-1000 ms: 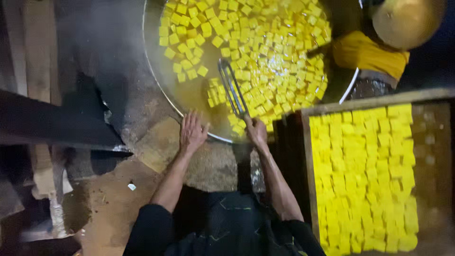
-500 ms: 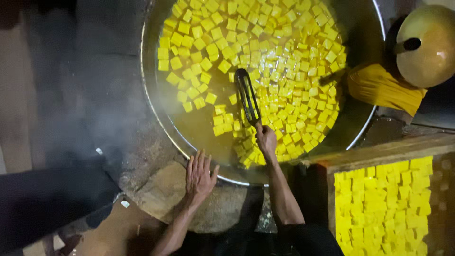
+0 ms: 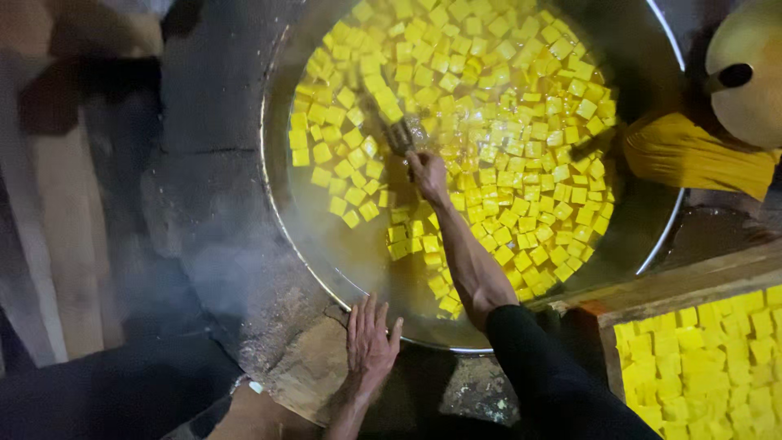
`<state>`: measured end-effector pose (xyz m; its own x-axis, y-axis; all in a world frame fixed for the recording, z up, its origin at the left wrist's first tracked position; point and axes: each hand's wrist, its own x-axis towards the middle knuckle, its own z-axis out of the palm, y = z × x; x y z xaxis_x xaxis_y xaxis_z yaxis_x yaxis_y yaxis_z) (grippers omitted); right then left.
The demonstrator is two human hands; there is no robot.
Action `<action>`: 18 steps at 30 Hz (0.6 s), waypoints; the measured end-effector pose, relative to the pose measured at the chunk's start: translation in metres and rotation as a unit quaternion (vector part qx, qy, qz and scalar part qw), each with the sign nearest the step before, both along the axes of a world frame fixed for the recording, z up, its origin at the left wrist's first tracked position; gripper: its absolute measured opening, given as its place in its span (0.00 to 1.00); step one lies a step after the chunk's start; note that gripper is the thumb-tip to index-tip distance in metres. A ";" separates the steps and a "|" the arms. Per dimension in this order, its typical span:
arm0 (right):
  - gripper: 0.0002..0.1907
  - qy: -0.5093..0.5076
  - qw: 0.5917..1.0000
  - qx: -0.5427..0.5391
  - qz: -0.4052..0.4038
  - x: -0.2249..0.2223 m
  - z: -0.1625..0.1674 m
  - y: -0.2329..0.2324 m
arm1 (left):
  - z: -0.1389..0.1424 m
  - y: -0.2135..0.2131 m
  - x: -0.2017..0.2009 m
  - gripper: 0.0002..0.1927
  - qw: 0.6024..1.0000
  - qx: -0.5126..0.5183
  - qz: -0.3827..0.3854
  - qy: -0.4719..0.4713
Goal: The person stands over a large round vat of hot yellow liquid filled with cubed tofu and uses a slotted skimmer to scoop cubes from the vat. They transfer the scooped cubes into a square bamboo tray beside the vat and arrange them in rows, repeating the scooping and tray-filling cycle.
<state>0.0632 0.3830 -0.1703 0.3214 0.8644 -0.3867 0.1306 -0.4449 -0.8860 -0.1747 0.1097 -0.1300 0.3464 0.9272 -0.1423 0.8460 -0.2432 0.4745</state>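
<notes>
1. Wide metal pan (image 3: 273, 204): round and shallow, with a thin bright rim, set into a rough, soot-dark stone surround (image 3: 212, 155). It holds a cloudy yellow-brown liquid.
2. Yellow cubes (image 3: 489, 122): many small, smooth, squarish blocks floating in the pan, packed close toward the far and right sides and thinner at the near left, where open liquid shows. By this spread, the batch looks well into its soak or cook.
3. Flat metal skimmer (image 3: 397, 134): a dark, slotted blade, part sunk among the cubes near the pan's middle.
4. Right hand (image 3: 428, 175): reached over the liquid on a long dark-sleeved arm, fingers wrapped shut around the skimmer's handle.
5. Left hand (image 3: 371, 342): laid palm down on the stone at the pan's near rim, fingers spread, holding nothing.
6. Wooden tray (image 3: 652, 289): at lower right, filled with flat rows of like yellow cubes (image 3: 700, 367), apart from the pan.
7. Yellow cloth (image 3: 692, 155): folded and ribbed, draped at the pan's right rim beside a round pale vessel (image 3: 749, 73).
</notes>
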 end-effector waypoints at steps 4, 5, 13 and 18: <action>0.25 0.064 0.995 0.054 -0.050 -0.010 0.022 -0.005 | -0.004 0.005 -0.004 0.26 1.000 -0.001 -0.005 0.018; 0.25 0.061 0.995 0.063 -0.056 -0.010 0.032 -0.011 | -0.006 0.006 -0.004 0.26 1.000 0.000 -0.007 0.022; 0.21 0.077 0.968 0.183 -0.156 0.093 0.136 -0.173 | -0.016 -0.004 -0.018 0.24 0.993 0.063 -0.028 0.101; 0.14 -0.134 0.948 0.173 -0.230 0.215 0.191 -0.366 | 0.011 -0.020 0.012 0.21 0.994 0.103 -0.001 -0.046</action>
